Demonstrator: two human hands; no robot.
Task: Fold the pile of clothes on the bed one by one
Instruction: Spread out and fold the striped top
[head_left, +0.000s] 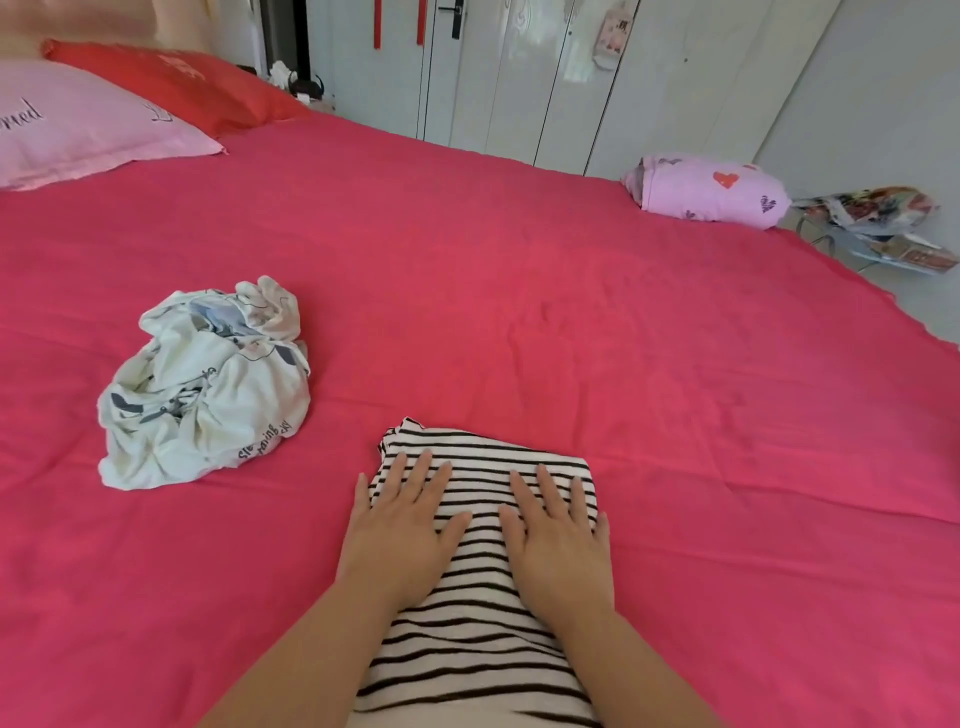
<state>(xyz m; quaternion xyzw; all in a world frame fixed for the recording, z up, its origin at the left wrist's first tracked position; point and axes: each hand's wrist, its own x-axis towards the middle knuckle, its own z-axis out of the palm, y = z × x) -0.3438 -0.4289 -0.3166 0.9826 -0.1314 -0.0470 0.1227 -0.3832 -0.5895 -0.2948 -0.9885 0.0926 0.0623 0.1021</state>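
striped top (483, 457) flat on pink bed (571, 312), near centre | L hand (402, 525) + R hand (558, 540) pressing on it, fingers straight, gripping nothing | crumpled white clothes (208, 389) left, apart | lilac bundle (711, 189) far right edge

bed (519, 286): 1 | pillows at bed's head: 2 – pink pillow (88, 124), red pillow (182, 83) | garments on bed: 2 – striped garment (488, 457) near edge, crumpled white garment (208, 395) left side | lilac bundle (711, 192) at bed's far-right corner: 1 | hands: 2 – left hand (402, 525), right hand (558, 535)
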